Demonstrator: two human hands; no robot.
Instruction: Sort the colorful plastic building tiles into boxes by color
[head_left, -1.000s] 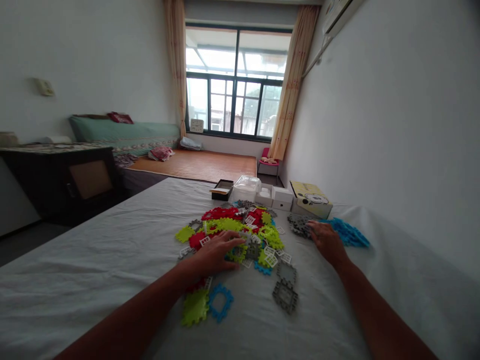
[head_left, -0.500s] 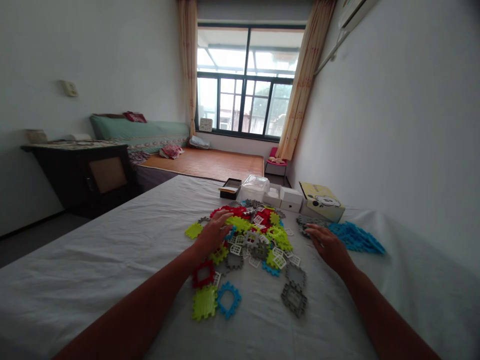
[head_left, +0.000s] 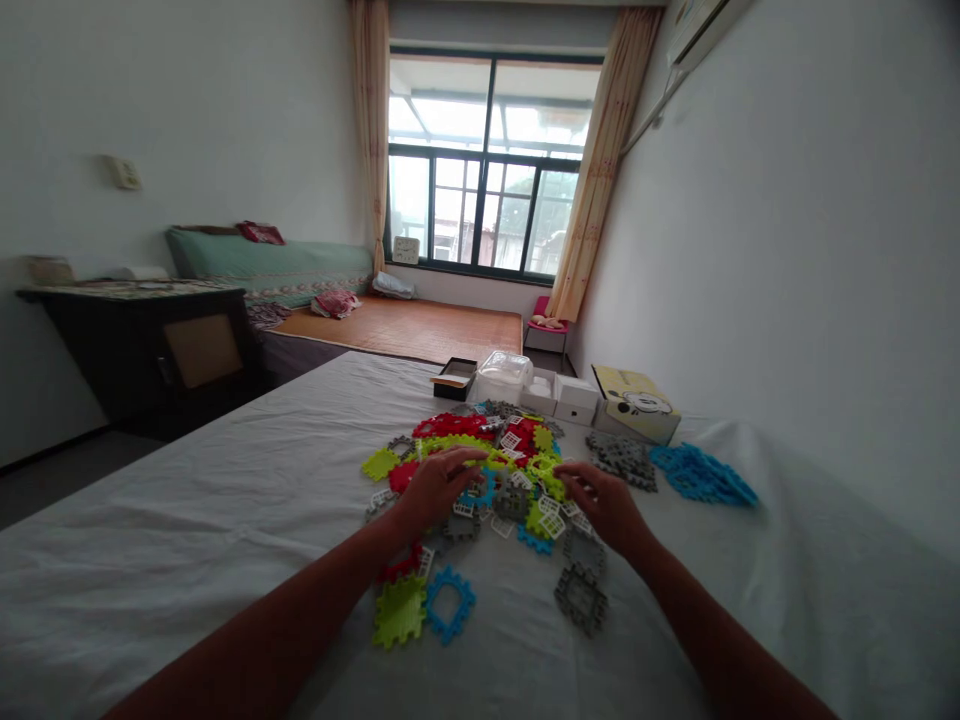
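On the pale bedsheet lies a mixed heap of notched plastic building pieces in red, lime, grey and blue, with small white window-frame pieces (head_left: 551, 525) among them. My left hand (head_left: 439, 488) hovers over the heap's left middle, fingers stretched out and apart, close to a blue frame piece (head_left: 480, 488). At the heap's right side my right hand (head_left: 604, 500) has its fingers apart, tips at a lime piece (head_left: 546, 468); whether they touch it is unclear. Nearer me lie a lime panel (head_left: 400, 610), a blue frame with an open middle (head_left: 449, 604) and a grey frame (head_left: 581, 598).
Right of the heap are a grey pile (head_left: 621, 460) and a blue pile (head_left: 705, 475) of pieces. Behind stand a black open box (head_left: 454, 380), a clear plastic container (head_left: 504, 375), white boxes (head_left: 576, 400) and a yellow cartoon box (head_left: 636, 402). A wall rises at right.
My right hand has moved left from the grey pile to the heap's right side. My left hand has shifted slightly nearer and toward the heap's middle. The view has turned a little.
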